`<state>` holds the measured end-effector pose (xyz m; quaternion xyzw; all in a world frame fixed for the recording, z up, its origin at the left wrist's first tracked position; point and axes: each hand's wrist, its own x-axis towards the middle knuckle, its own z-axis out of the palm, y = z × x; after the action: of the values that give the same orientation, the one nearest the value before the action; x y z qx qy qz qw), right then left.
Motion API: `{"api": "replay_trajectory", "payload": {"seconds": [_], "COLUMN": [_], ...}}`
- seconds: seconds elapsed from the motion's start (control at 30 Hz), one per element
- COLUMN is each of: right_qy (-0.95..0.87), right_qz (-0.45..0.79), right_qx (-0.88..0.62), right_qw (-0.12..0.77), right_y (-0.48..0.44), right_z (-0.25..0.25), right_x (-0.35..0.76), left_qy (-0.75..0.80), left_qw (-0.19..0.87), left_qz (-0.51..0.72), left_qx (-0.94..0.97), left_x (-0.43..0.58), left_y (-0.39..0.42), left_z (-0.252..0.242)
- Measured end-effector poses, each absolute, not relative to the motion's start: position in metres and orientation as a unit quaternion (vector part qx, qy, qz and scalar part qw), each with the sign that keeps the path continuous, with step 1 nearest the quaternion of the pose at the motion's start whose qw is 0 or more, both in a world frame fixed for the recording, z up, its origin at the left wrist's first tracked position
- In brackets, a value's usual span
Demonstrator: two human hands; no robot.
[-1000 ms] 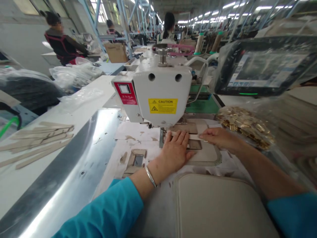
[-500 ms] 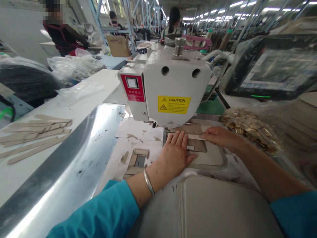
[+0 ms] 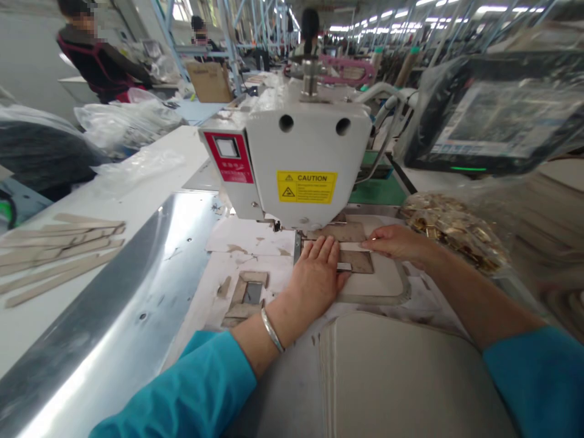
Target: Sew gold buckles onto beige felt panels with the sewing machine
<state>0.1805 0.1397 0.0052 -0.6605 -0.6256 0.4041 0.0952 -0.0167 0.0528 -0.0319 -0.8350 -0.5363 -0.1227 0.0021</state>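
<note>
So, left hand (image 3: 316,267) lies flat, clamping nothing, probably steadying the pale strip (image 3: 352,246); right hand (image 3: 393,243) pinches its end, maybe for straightness.

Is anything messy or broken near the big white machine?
Ragged brown patches mar the white sheeting left of the left hand; they could be tears or scraps. At far left, tan strips lie untidily, fanned at angles.
</note>
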Motion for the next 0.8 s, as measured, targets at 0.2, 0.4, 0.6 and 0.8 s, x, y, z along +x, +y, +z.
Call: {"api": "replay_trajectory", "payload": {"seconds": [0.2, 0.4, 0.6, 0.8], "right_qy": [-0.62, -0.606, -0.606, -0.605], "right_qz": [0.437, 0.467, 0.464, 0.461], "right_qx": [-0.64, -0.628, -0.63, -0.63], "right_qw": [0.122, 0.143, 0.145, 0.156], "right_y": [0.141, 0.141, 0.139, 0.138], "right_z": [-0.007, -0.005, 0.001, 0.001], "right_x": [0.189, 0.188, 0.183, 0.181], "left_qy": [-0.589, -0.57, -0.523, -0.494], "left_qw": [0.047, 0.042, 0.01, 0.001], "left_qz": [-0.091, -0.12, -0.155, -0.161], "left_qx": [-0.802, -0.812, -0.838, -0.855], "left_x": [-0.02, -0.032, -0.025, 0.002], "left_y": [0.034, 0.035, 0.049, 0.059], "left_z": [-0.03, -0.029, -0.03, -0.035]}}
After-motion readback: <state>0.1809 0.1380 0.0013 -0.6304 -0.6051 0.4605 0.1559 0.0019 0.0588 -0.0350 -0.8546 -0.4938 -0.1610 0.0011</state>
